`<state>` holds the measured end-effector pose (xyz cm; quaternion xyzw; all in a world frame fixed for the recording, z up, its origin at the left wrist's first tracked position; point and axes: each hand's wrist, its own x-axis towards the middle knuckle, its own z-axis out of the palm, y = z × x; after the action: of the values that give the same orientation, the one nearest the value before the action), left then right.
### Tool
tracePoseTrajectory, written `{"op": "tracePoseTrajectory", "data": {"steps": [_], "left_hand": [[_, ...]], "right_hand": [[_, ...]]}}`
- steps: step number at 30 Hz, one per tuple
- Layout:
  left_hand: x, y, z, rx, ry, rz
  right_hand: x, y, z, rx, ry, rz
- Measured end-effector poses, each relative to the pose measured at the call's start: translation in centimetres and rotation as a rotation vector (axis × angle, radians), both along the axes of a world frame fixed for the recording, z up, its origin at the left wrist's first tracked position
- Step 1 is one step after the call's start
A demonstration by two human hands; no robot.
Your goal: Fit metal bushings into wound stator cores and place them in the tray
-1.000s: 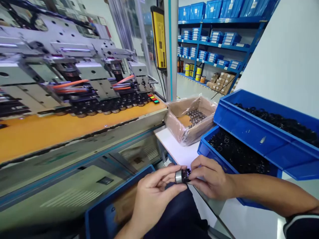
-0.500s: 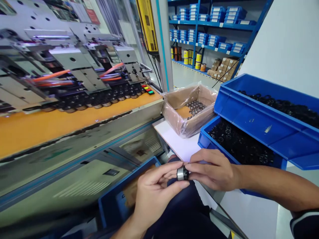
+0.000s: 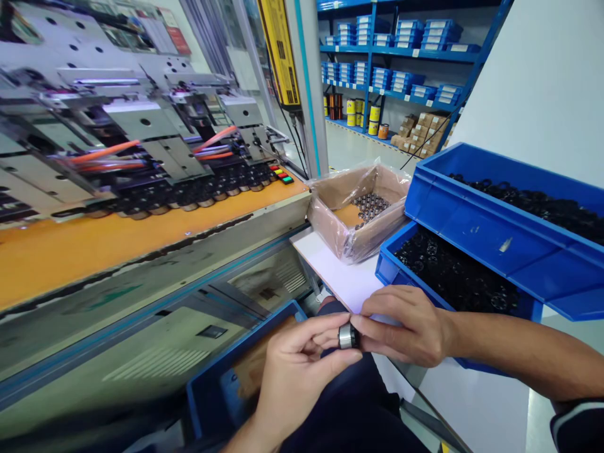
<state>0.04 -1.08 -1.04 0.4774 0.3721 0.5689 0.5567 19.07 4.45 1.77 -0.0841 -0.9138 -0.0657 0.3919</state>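
Observation:
Above my lap, a small stator core (image 3: 346, 336) is held between both hands. It has a silver metal ring with a black plastic toothed piece on its right side. My left hand (image 3: 295, 371) pinches the silver ring between the thumb below and the fingers above. From the right, my right hand (image 3: 408, 324) has its fingertips closed on the black end, partly hiding it. Just beyond the right hand, a blue bin (image 3: 387, 267) contains many black plastic rings.
A larger blue bin (image 3: 476, 220) of black parts rests above the first. Behind my hands, a plastic-lined cardboard box (image 3: 330, 223) has metal rings inside. At left is a machine (image 3: 160, 151) with a row of wound parts along its orange bench (image 3: 141, 242). Below sits another blue crate (image 3: 195, 402).
Both hands and the stator core have shifted slightly right and down in view. The right fingertips now cover more of the black end.

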Motion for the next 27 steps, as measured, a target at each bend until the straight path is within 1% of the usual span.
{"op": "tracePoseTrajectory", "data": {"steps": [3,5,7,9,11,13,15,17,19,23,25,27], "left_hand": [[1.0,-0.5,-0.7,0.004,-0.052,0.056],[1.2,-0.7,-0.9,0.04,-0.025,0.109],[0.8,-0.6,-0.8,0.168,0.132,0.163],[-0.1,-0.2,-0.3,0.382,0.339,0.181],[-1.0,0.1,0.2,0.576,0.498,0.177],[-1.5,0.2,0.6,0.685,0.604,0.199],[-1.7,0.2,0.6,0.72,0.655,0.244],[-1.5,0.0,0.3,0.689,0.608,0.266],[-0.9,0.0,-0.4,0.573,0.481,0.241],[0.4,0.2,-2.0,0.253,0.087,0.104],[0.7,0.4,-2.6,0.166,-0.074,0.056],[1.0,0.6,-2.8,0.089,-0.176,0.016]], "right_hand": [[-0.1,0.0,-0.1,0.077,0.017,-0.001],[-0.1,-0.1,0.0,0.082,0.03,0.014],[-0.2,-0.2,0.0,0.031,0.053,0.045],[-0.2,-0.4,-0.1,-0.061,0.082,0.064],[-0.4,-0.6,-0.2,-0.142,0.114,0.07],[-0.5,-0.8,-0.2,-0.189,0.133,0.084],[-0.6,-0.9,-0.3,-0.215,0.134,0.103],[-0.6,-0.9,-0.3,-0.257,0.132,0.107],[-0.6,-0.9,-0.3,-0.291,0.146,0.092],[-0.7,-1.0,-0.4,-0.254,0.176,0.043],[-0.8,-0.9,-0.7,-0.236,0.19,0.034],[-0.9,-0.8,-1.0,-0.249,0.204,0.021]]}}
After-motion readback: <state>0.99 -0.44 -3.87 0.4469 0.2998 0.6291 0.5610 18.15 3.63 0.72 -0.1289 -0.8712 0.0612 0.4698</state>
